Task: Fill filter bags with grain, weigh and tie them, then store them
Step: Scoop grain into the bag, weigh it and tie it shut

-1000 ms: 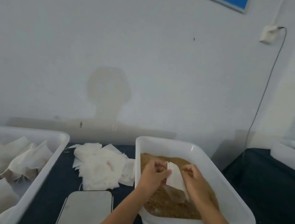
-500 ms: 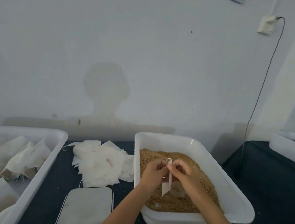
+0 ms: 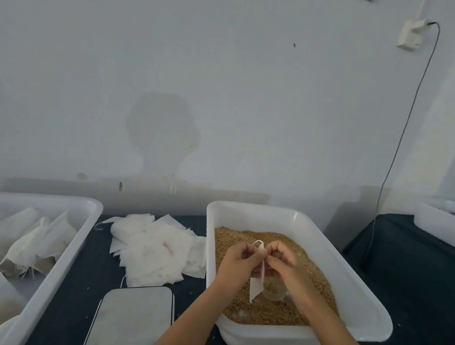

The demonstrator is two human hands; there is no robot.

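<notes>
Head view shows your left hand (image 3: pixel 236 261) and right hand (image 3: pixel 281 262) both pinching the mouth of one empty filter bag (image 3: pixel 256 280), which hangs edge-on below your fingers over the grain (image 3: pixel 242 239) in the white tub (image 3: pixel 324 252). Just under the grip a clear cup (image 3: pixel 272 292) seems to sit in the grain. The thin mouth may stay stuck shut or tear if you pull unevenly, and grain scooped then would spill past it.

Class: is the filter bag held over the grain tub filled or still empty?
Empty: the filter bag hangs flat and thin, pinched between left hand and right hand.
</notes>
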